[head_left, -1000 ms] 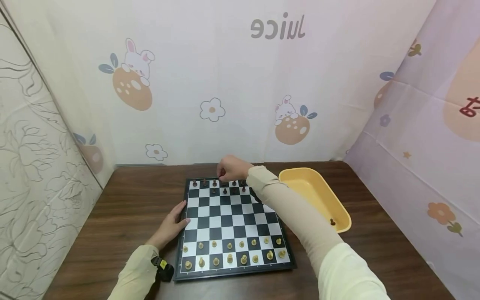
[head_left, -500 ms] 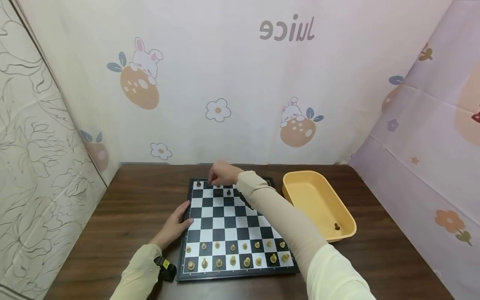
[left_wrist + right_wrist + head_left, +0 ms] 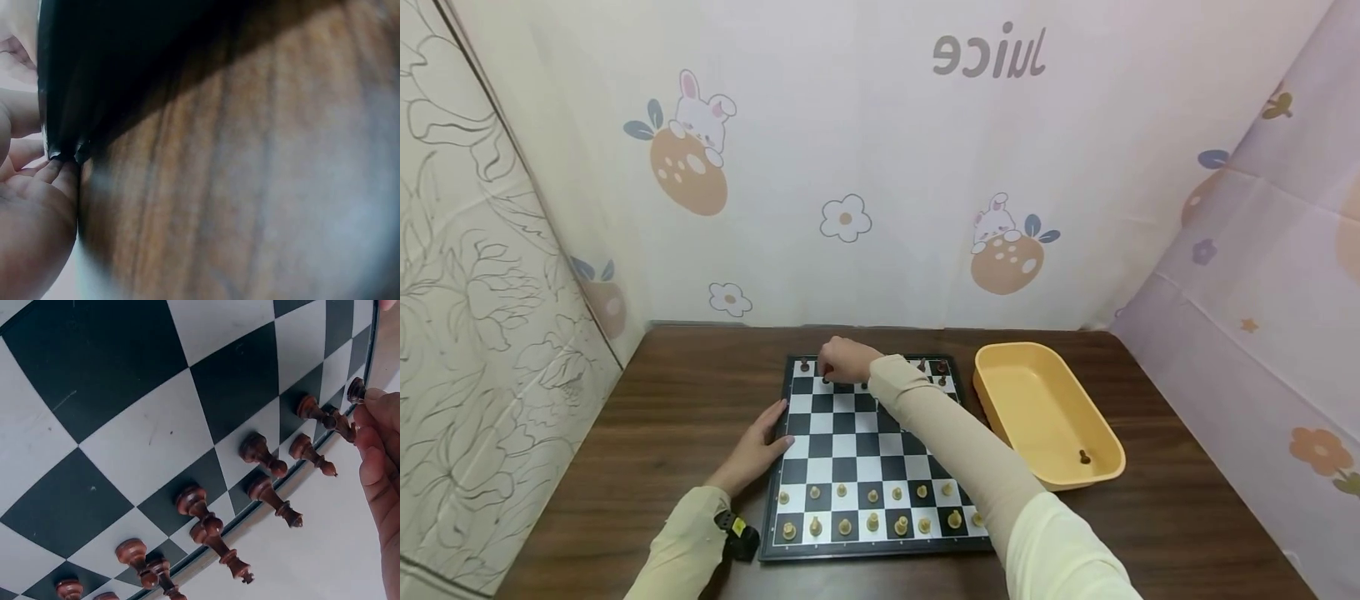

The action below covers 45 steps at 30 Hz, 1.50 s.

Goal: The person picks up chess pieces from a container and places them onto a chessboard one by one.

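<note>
A black-and-white chessboard (image 3: 842,422) lies on the table. My right hand (image 3: 847,360) is over its far left part, thumb and fingertips pinching a dark brown chess pawn (image 3: 357,391); only the pawn's base shows in the right wrist view. Beside that hand (image 3: 382,437) stand other dark pieces, among them a king (image 3: 232,559) and a pawn (image 3: 257,450). My left hand (image 3: 751,454) rests along the board's left edge, thumb on the rim. In the left wrist view the left hand's fingers (image 3: 62,178) touch the board's dark side (image 3: 106,69).
Right of the board stands a yellow tray (image 3: 1026,392) with one dark chess piece (image 3: 1084,457) in it. Two rows of light-coloured pieces (image 3: 872,522) stand on the near side of the board. A patterned cloth (image 3: 850,125) hangs behind the brown wooden table (image 3: 700,375).
My right hand has moved left along the far rows and slightly nearer. The left hand stays at the board's edge. The head view has shifted a little.
</note>
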Tool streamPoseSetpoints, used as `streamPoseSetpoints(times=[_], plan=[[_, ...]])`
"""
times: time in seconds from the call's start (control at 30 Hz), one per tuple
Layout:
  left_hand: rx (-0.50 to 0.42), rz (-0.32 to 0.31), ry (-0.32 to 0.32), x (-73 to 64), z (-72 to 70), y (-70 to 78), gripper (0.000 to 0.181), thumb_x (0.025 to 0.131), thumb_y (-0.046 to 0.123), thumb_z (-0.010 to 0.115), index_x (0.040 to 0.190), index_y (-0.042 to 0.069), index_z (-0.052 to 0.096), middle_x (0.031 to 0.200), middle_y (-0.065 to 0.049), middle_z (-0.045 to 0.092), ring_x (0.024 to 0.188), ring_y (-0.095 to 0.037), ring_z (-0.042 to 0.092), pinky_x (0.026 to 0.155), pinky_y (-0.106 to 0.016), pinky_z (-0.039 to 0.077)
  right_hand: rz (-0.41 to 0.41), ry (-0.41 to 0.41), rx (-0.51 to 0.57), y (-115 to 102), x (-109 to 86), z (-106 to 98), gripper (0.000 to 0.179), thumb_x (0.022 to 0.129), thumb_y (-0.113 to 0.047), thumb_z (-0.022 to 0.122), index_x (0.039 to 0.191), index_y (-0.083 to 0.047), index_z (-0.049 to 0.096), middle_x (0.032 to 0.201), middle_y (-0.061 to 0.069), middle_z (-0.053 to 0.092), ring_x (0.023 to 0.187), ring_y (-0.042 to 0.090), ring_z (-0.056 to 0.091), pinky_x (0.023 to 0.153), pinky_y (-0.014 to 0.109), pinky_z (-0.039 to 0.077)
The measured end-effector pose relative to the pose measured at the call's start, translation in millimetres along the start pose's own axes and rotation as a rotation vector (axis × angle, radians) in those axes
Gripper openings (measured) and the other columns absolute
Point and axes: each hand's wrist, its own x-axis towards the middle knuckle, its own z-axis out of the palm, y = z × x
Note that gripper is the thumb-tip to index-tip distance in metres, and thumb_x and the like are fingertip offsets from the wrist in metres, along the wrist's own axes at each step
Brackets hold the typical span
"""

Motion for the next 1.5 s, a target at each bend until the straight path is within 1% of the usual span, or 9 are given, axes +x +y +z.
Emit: streamPoseSetpoints(times=[0.27, 0.4, 0.53, 0.73, 0.93, 1.03, 1.17, 1.27, 1.5], plan=[[0.020, -0.001, 0.006, 0.8, 1.2, -3.8, 0.065, 0.094, 0.003, 0.057, 0.150, 0.002, 0.025, 0.154, -0.023, 0.017, 0.141, -0.040, 0.016, 0.112, -0.051, 0.018, 0.006, -0.023, -0.014, -3.6, 4.8, 6.5, 0.016, 0.089, -0.005, 0.066, 0.103, -0.006, 0.074, 0.098, 0.004, 0.070, 0.085, 0.010, 0.064, 0.074, 0.020, 0.052], [0.011, -0.006, 0.007, 0.3, 0.5, -1.8, 0.064, 0.094, 0.003, 0.057, 0.150, 0.002, 0.025, 0.155, -0.023, 0.016, 0.141, -0.040, 0.016, 0.112, -0.052, 0.018, 0.025, -0.037, -0.036, -4.7, 6.0, 9.1, 0.016, 0.090, -0.006, 0.065, 0.104, -0.007, 0.073, 0.100, 0.004, 0.070, 0.086, 0.009, 0.064, 0.075, 0.021, 0.051], [-0.013, -0.007, 0.004, 0.8, -0.2, 1.1, 0.064, 0.094, 0.002, 0.056, 0.150, 0.001, 0.024, 0.155, -0.023, 0.016, 0.141, -0.040, 0.015, 0.112, -0.052, 0.017, 0.019, -0.020, -0.052, -3.9, 5.0, 10.5, 0.019, 0.090, -0.007, 0.066, 0.108, -0.008, 0.072, 0.099, 0.003, 0.069, 0.083, 0.008, 0.061, 0.074, 0.021, 0.051], [0.002, -0.020, -0.006, 0.5, 1.2, 2.2, 0.065, 0.094, 0.002, 0.056, 0.150, 0.002, 0.024, 0.155, -0.023, 0.015, 0.141, -0.039, 0.015, 0.112, -0.051, 0.016, -0.014, 0.020, -0.042, 0.0, -3.8, 8.9, 0.020, 0.088, -0.006, 0.067, 0.107, -0.007, 0.071, 0.094, 0.002, 0.068, 0.078, 0.008, 0.058, 0.070, 0.022, 0.049], [0.001, -0.016, -0.009, 0.7, 0.5, 1.8, 0.065, 0.094, 0.002, 0.056, 0.150, 0.001, 0.023, 0.155, -0.024, 0.014, 0.141, -0.040, 0.013, 0.112, -0.051, 0.015, -0.033, 0.071, -0.068, 2.6, -16.8, 2.2, 0.020, 0.086, -0.008, 0.069, 0.106, -0.008, 0.072, 0.100, 0.002, 0.068, 0.089, 0.010, 0.061, 0.078, 0.023, 0.050], [0.006, -0.035, -0.015, 0.7, -0.3, 2.5, 0.066, 0.094, 0.003, 0.055, 0.151, 0.003, 0.022, 0.156, -0.022, 0.013, 0.142, -0.040, 0.012, 0.113, -0.050, 0.014, -0.050, 0.083, -0.071, 3.7, -25.6, -3.0, 0.022, 0.086, -0.009, 0.070, 0.108, -0.007, 0.071, 0.103, 0.004, 0.068, 0.090, 0.012, 0.061, 0.078, 0.025, 0.050], [0.014, -0.032, -0.020, 1.3, 0.1, 2.4, 0.066, 0.094, 0.004, 0.055, 0.151, 0.003, 0.021, 0.156, -0.022, 0.012, 0.141, -0.040, 0.012, 0.113, -0.051, 0.014, -0.040, 0.092, -0.073, 9.5, -40.9, -8.8, 0.023, 0.086, -0.011, 0.071, 0.109, -0.006, 0.071, 0.104, 0.006, 0.067, 0.092, 0.014, 0.061, 0.078, 0.028, 0.051], [0.023, -0.012, -0.018, 1.3, 0.8, 1.7, 0.066, 0.094, 0.004, 0.056, 0.150, 0.001, 0.022, 0.155, -0.024, 0.013, 0.141, -0.042, 0.013, 0.112, -0.052, 0.015, -0.011, 0.097, -0.080, 17.4, -53.9, -11.2, 0.024, 0.085, -0.015, 0.072, 0.108, -0.009, 0.071, 0.106, 0.004, 0.066, 0.096, 0.015, 0.060, 0.082, 0.030, 0.050], [0.011, -0.028, -0.036, 0.4, -2.5, 0.2, 0.067, 0.094, 0.004, 0.055, 0.151, 0.003, 0.019, 0.156, -0.022, 0.010, 0.141, -0.040, 0.013, 0.112, -0.050, 0.016, 0.100, 0.102, -0.100, 38.7, -89.1, -15.3, 0.034, 0.082, -0.026, 0.075, 0.112, -0.013, 0.070, 0.116, 0.001, 0.061, 0.104, 0.015, 0.056, 0.087, 0.030, 0.049]])
